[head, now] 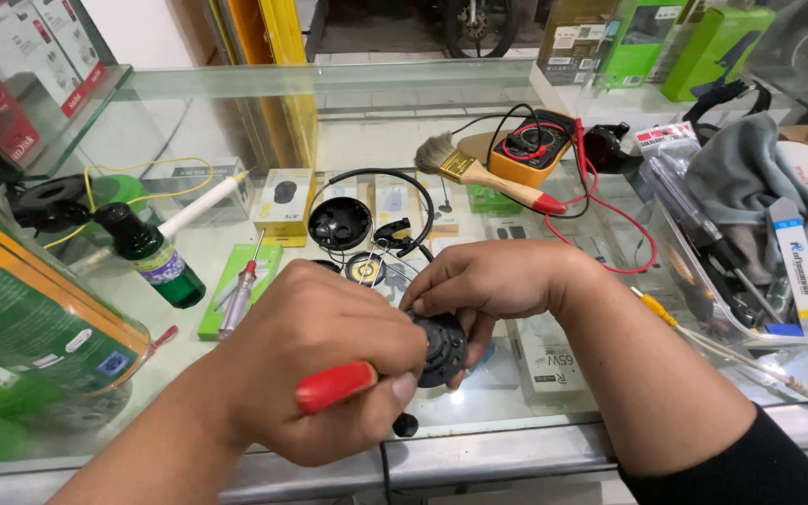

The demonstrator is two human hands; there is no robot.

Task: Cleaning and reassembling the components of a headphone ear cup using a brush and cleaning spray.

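My left hand (pixel 315 369) is closed around a red-handled tool (pixel 334 386), whose tip is hidden behind my fingers. My right hand (pixel 493 279) grips a round black earcup part (pixel 443 348) from above, just over the near edge of the glass counter (pixel 479 425). The two hands touch at that part. Just behind them on the glass lies a black headphone band with a loose earcup (pixel 341 223) and a small round speaker disc (pixel 365 269). A small black piece (pixel 405 425) lies below the hands.
A green bottle (pixel 153 254) and a colourful tin (pixel 25 313) stand at the left. A small screwdriver (pixel 239 292) lies on a green packet. At the back are a paintbrush (pixel 479 173) and a yellow multimeter (pixel 535 145) with red leads. A clear tray of tools (pixel 713 238) is at the right.
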